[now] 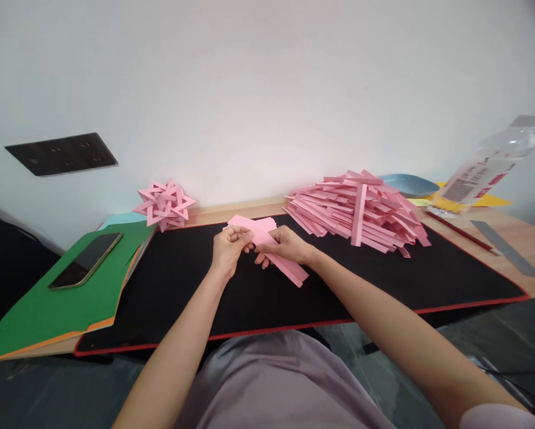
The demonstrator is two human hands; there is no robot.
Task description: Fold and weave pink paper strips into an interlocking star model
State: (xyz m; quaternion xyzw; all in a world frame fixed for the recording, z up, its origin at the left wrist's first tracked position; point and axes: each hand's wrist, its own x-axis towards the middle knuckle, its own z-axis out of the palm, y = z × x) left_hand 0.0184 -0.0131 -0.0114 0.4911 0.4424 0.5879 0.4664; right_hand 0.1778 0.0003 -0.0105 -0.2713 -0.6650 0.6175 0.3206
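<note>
Over the middle of the black mat (178, 268), both hands are closed on pink paper strips (289, 269). My left hand (230, 249) pinches the paper at its left side, thumb against the fingertips. From the other side my right hand (288, 244) grips it, thumb on top and fingers underneath. One strip slants down to the right below my right hand. More pink paper fans out just beyond the fingers; whether it is held or lies on the mat, I cannot tell. The fingers hide part of the paper.
A large pile of folded pink strips (339, 208) lies at the back right, near a blue dish (410, 185), bottle (486, 167), pencil (464, 232) and ruler (506, 247). At left are a pink paper star (164, 204) and a phone (86, 260) on green sheets (30, 316).
</note>
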